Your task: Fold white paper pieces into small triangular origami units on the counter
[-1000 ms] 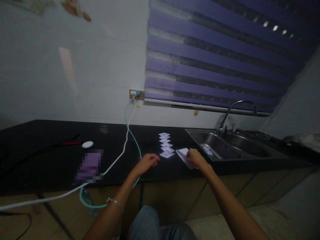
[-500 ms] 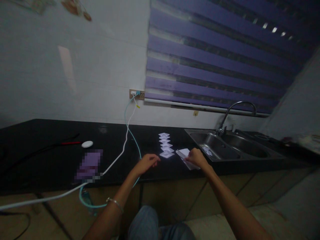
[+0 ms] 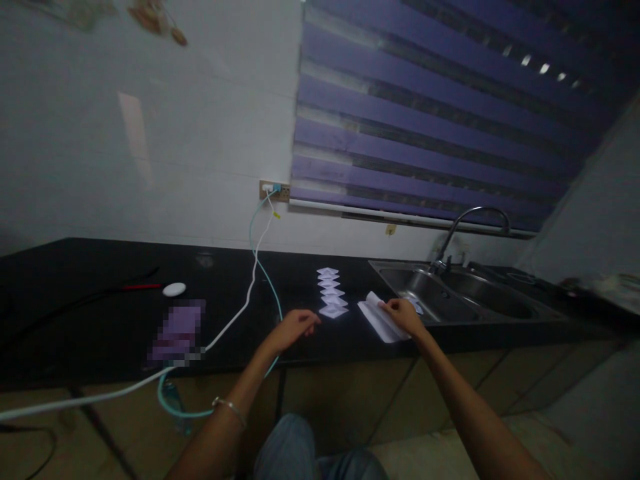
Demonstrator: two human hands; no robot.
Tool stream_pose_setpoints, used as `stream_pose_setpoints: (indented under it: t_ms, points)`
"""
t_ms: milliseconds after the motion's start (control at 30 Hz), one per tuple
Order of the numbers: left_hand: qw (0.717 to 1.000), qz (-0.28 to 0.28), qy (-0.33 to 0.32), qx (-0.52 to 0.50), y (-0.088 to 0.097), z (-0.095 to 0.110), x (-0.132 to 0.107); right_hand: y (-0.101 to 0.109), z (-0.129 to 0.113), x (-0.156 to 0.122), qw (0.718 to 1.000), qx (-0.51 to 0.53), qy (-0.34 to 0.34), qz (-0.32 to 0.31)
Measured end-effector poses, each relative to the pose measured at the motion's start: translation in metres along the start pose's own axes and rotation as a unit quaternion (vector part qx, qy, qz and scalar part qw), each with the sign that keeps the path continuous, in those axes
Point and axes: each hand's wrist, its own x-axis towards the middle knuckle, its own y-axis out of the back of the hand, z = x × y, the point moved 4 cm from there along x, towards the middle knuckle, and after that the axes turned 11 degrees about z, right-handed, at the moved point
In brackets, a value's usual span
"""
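Observation:
My right hand [image 3: 404,316] pinches the upper edge of a white sheet of paper [image 3: 381,325], whose top curls over near the fingers. The sheet lies low over the black countertop, close to the sink's left corner. My left hand [image 3: 296,329] hovers at the counter's front part with loosely bent fingers and nothing visible in them. Just beyond its fingertips a column of folded white paper pieces [image 3: 332,291] runs away from me across the counter, the pieces lined up closely one behind another.
A double steel sink [image 3: 480,317] with a curved tap [image 3: 473,212] is on the right; something white shows at its near left rim. A white cable [image 3: 249,293] and a turquoise cable [image 3: 270,283] cross the black counter [image 3: 115,267]. Leftward lie a white oval object [image 3: 175,289] and a blurred purple item [image 3: 179,328].
My right hand has shifted slightly to the right, and the paper in it has turned into a broader, smoother sheet with a curled top. My left hand stays nearly still.

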Motion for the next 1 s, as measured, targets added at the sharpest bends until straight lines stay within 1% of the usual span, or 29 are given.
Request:
stream_pose_setpoints:
  t_ms: [67, 133, 200, 233, 300, 367, 400, 467, 500, 533, 567, 633, 700, 767, 867, 933, 1000]
  points:
    - [1.000, -0.001, 0.004, -0.007, -0.001, 0.001, 0.000, 0.013, -0.023, 0.004, 0.999, 0.043, 0.016, 0.029]
    - [1.000, -0.007, 0.009, -0.025, -0.003, 0.002, 0.000, 0.023, -0.053, 0.003, 0.991, 0.124, 0.023, 0.041]
    - [0.998, -0.019, 0.019, -0.056, -0.004, 0.001, 0.001, 0.026, -0.085, -0.002, 0.972, 0.225, 0.023, 0.056]
    - [0.996, -0.027, 0.025, -0.075, -0.005, 0.000, 0.001, 0.025, -0.100, -0.006, 0.962, 0.266, 0.023, 0.062]
    - [0.993, -0.031, 0.042, -0.108, -0.005, -0.003, 0.001, 0.013, -0.125, -0.014, 0.944, 0.322, 0.026, 0.059]
    - [0.990, -0.015, 0.062, -0.123, -0.002, -0.006, -0.001, -0.009, -0.140, -0.023, 0.937, 0.346, 0.042, 0.020]
    - [0.990, 0.004, 0.070, -0.122, 0.000, -0.008, -0.003, -0.021, -0.144, -0.027, 0.936, 0.350, 0.049, -0.001]
    - [0.990, 0.056, 0.072, -0.109, 0.006, -0.008, -0.006, -0.044, -0.143, -0.034, 0.937, 0.343, 0.055, -0.033]
    - [0.989, 0.083, 0.065, -0.100, 0.008, -0.008, -0.008, -0.053, -0.140, -0.037, 0.939, 0.338, 0.052, -0.035]
    - [0.989, 0.103, 0.058, -0.093, 0.010, -0.007, -0.009, -0.061, -0.137, -0.039, 0.940, 0.335, 0.050, -0.043]
    - [0.989, 0.108, 0.052, -0.088, 0.011, -0.006, -0.010, -0.067, -0.134, -0.042, 0.940, 0.335, 0.047, -0.043]
    - [0.989, 0.101, 0.065, -0.091, 0.010, -0.006, -0.010, -0.072, -0.127, -0.045, 0.941, 0.335, 0.039, -0.012]
    - [0.987, 0.082, 0.085, -0.109, 0.009, -0.007, -0.010, -0.074, -0.121, -0.049, 0.942, 0.332, 0.030, 0.032]
    - [0.986, 0.066, 0.096, -0.122, 0.008, -0.006, -0.011, -0.077, -0.116, -0.053, 0.943, 0.327, 0.019, 0.060]
    - [0.987, 0.038, 0.091, -0.127, 0.005, -0.002, -0.012, -0.085, -0.109, -0.059, 0.939, 0.335, -0.018, 0.076]
    - [0.986, 0.010, 0.076, -0.145, 0.001, 0.002, -0.012, -0.091, -0.103, -0.063, 0.934, 0.346, -0.042, 0.078]
    - [0.983, -0.009, 0.057, -0.173, -0.001, 0.003, -0.012, -0.095, -0.098, -0.066, 0.930, 0.359, -0.055, 0.060]
